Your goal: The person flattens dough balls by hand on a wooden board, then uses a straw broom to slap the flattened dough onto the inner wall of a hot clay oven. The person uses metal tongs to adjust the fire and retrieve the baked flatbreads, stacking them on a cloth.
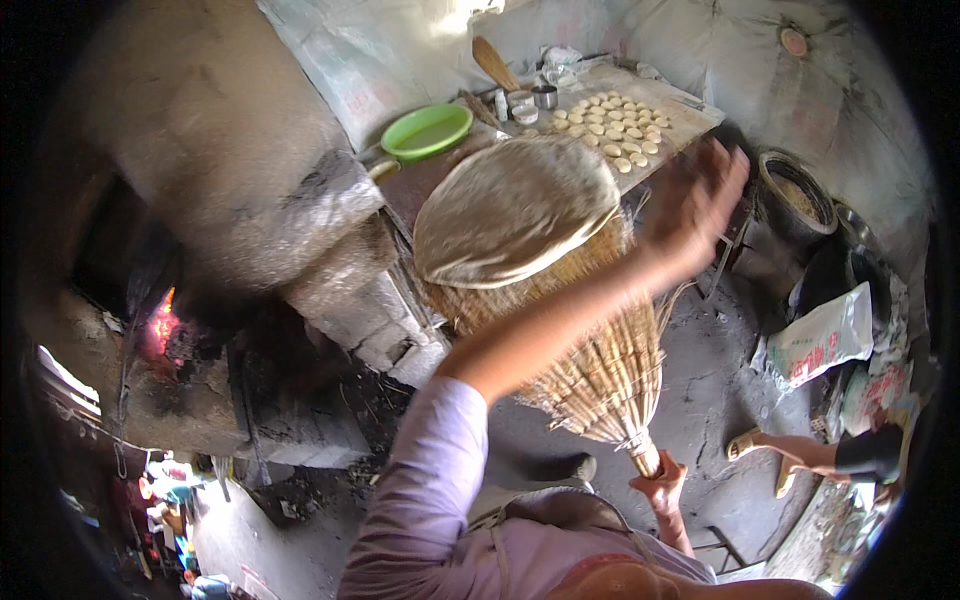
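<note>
My left arm reaches across to the upper right, my left hand (700, 205) blurred, with its fingers stretched out and nothing in them. My right hand (660, 485) grips the bound handle of a large straw fan-shaped broom (605, 390). A wide, flat round of dough (515, 205) lies on the broom's spread straw, beside the work table (690, 115). Behind it, several small pale dough rounds (615, 130) lie on the table.
A soot-dark stove (300, 230) with a fire (165, 320) stands left. A green basin (425, 130) and small containers (525, 110) are on the table. A large pot (795, 195) and white sack (815, 335) stand right. Another person's legs (810, 460) show at lower right.
</note>
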`<state>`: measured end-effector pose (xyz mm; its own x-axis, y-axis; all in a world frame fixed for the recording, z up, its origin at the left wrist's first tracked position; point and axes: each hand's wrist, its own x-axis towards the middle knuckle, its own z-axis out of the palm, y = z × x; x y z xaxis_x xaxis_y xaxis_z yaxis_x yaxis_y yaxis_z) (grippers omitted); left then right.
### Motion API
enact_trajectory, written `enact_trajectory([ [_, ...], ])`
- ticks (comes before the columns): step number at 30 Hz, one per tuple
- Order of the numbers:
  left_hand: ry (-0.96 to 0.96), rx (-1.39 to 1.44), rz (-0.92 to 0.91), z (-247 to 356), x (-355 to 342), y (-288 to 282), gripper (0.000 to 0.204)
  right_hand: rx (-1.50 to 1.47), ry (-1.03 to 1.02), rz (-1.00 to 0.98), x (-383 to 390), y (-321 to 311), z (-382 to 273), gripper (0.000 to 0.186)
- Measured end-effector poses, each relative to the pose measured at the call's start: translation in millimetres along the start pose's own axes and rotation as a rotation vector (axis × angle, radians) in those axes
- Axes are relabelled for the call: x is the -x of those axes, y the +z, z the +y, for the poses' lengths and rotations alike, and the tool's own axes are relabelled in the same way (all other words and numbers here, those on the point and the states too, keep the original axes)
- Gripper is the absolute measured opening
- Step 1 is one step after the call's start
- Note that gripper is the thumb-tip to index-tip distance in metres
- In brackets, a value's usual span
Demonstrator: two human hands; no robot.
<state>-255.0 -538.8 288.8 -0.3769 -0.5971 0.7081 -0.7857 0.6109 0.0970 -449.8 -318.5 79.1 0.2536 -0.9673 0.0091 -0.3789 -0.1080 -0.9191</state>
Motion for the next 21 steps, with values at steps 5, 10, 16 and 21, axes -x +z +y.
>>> enact_trajectory([
  [5, 0.242, 0.162, -0.035, 136, 136, -80, 0.1, -0.302, -0.11, 0.072, 14, 67, -29, 0.028],
  [10, -0.536, 0.175, 0.727, 79, 277, -221, 0.098, -0.559, 0.021, -0.09, 55, 135, -88, 0.026],
  [16, -1.203, 1.252, -0.001, 55, 382, -304, 0.077, -0.354, -0.211, -0.346, 85, 136, -100, 0.041],
  [21, -1.048, 1.545, -0.037, 67, 426, -276, 0.049, 0.255, -0.671, -0.24, 45, 128, -131, 0.077],
])
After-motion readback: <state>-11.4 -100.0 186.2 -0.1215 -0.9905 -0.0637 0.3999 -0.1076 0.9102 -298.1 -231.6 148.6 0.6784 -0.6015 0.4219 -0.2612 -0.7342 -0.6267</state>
